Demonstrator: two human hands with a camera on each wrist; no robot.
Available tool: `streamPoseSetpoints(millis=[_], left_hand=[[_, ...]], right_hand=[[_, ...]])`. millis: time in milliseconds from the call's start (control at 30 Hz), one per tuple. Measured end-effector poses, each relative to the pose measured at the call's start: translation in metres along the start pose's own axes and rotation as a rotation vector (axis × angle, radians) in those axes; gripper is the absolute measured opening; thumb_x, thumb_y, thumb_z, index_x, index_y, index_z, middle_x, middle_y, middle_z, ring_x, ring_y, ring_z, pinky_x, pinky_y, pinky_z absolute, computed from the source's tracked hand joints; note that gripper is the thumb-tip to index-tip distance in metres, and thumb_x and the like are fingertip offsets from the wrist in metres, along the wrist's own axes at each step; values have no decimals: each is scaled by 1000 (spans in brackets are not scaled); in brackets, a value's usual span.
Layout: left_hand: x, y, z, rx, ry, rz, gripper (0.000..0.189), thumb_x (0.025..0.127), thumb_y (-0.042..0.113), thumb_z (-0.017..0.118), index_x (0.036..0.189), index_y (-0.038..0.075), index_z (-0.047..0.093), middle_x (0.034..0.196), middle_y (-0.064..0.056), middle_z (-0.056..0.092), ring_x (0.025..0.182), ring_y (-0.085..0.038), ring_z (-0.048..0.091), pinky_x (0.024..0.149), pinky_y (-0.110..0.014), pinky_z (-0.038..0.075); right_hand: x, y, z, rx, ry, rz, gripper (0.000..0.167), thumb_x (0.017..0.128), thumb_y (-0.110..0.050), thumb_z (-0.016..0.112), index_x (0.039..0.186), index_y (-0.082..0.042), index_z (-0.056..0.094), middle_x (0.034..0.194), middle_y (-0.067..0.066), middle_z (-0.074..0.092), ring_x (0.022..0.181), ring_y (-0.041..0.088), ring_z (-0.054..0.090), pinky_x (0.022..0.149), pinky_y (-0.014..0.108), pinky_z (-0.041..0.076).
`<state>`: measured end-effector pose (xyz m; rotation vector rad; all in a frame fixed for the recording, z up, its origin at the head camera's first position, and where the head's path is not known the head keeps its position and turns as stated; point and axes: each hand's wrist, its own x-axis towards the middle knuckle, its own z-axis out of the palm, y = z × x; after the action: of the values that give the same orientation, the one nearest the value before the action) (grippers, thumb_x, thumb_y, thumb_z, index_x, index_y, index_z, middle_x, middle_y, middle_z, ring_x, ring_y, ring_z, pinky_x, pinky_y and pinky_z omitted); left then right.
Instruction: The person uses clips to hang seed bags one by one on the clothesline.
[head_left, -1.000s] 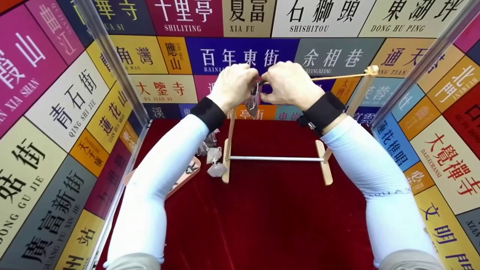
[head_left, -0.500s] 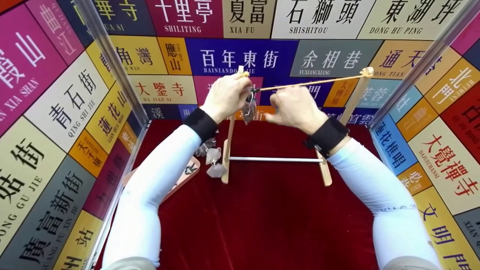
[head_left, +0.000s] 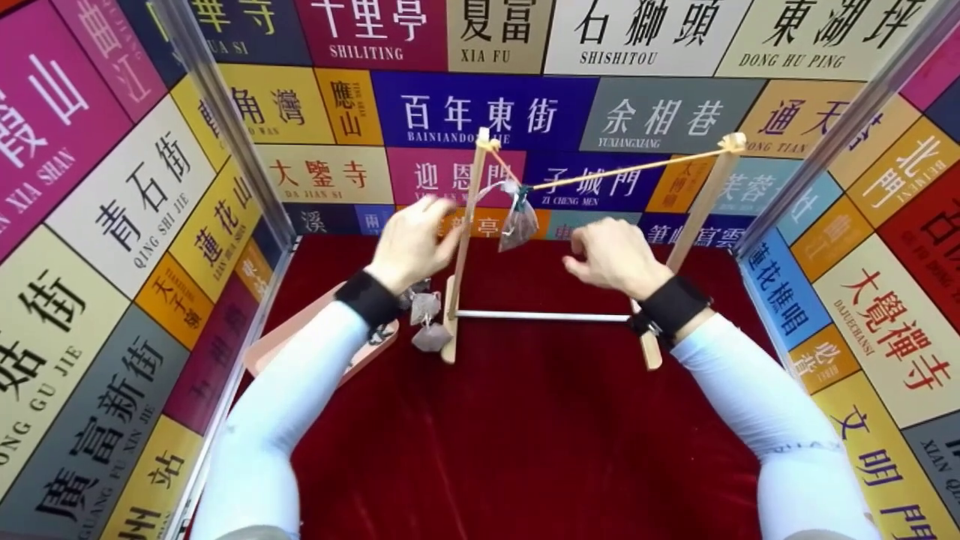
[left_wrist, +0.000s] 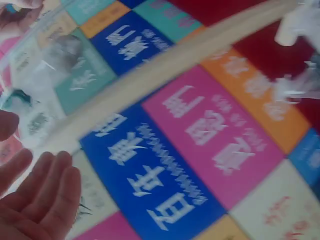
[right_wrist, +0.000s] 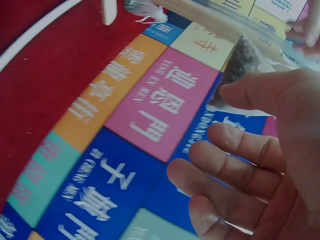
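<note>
A small see-through sachet [head_left: 519, 225] with dark contents hangs from a thin orange cord [head_left: 622, 172], a dark green piece at its top. The cord sags between two wooden posts, the left post [head_left: 463, 240] and the right post [head_left: 694, 214]. My left hand [head_left: 416, 244] is just left of the left post, holding nothing; its fingers are relaxed in the left wrist view. Below and right of the hanging sachet is my right hand [head_left: 619, 255], also without anything in it. Its loosely bent fingers [right_wrist: 235, 170] show in the right wrist view, apart from the sachet.
More sachets [head_left: 431, 337] lie at the foot of the left post. A pink tray [head_left: 270, 349] with dark items sits partly under my left forearm. A white rod [head_left: 540, 316] joins the stand's feet on red cloth [head_left: 525, 435]. Printed panels enclose the sides and back.
My left hand has let go of the sachet and moved down and left, past the post. My right hand has come off the cord and moved down and right. The sachet now hangs freely.
</note>
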<state>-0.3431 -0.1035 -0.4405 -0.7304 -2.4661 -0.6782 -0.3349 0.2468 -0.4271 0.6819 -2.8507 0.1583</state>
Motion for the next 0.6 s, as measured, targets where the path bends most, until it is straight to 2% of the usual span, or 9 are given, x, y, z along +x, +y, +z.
streamPoseSetpoints(millis=[133, 233, 433, 600], left_hand=[[-30, -36, -1, 32, -60, -157, 35, 107, 27, 73, 133, 5, 74, 126, -19, 80, 108, -38, 78, 99, -52, 65], [-50, -63, 0, 76, -80, -260, 36, 105, 27, 73, 132, 3, 75, 126, -22, 80, 110, -43, 78, 99, -57, 64], [-88, -105, 9, 139, -116, -395, 37, 102, 26, 73, 130, 2, 77, 122, -26, 79, 108, -50, 76, 94, -63, 62], [-122, -136, 20, 173, -165, -493, 40, 101, 25, 72, 131, 0, 76, 123, -30, 77, 111, -54, 75, 96, -66, 61]], right_hand=[[-17, 17, 17, 33, -29, 48, 31, 96, -36, 79, 102, -6, 81, 97, 17, 84, 86, 44, 79, 70, 64, 65], [-30, 30, 32, 39, -46, 78, 32, 94, -34, 79, 107, -4, 80, 100, 18, 83, 90, 46, 79, 72, 65, 65], [-57, 51, 60, 47, -86, 130, 34, 92, -28, 79, 111, 1, 78, 107, 25, 81, 97, 53, 77, 80, 67, 64], [-71, 56, 75, 82, -134, 209, 41, 93, -29, 80, 121, 1, 77, 118, 27, 78, 106, 55, 76, 85, 68, 64]])
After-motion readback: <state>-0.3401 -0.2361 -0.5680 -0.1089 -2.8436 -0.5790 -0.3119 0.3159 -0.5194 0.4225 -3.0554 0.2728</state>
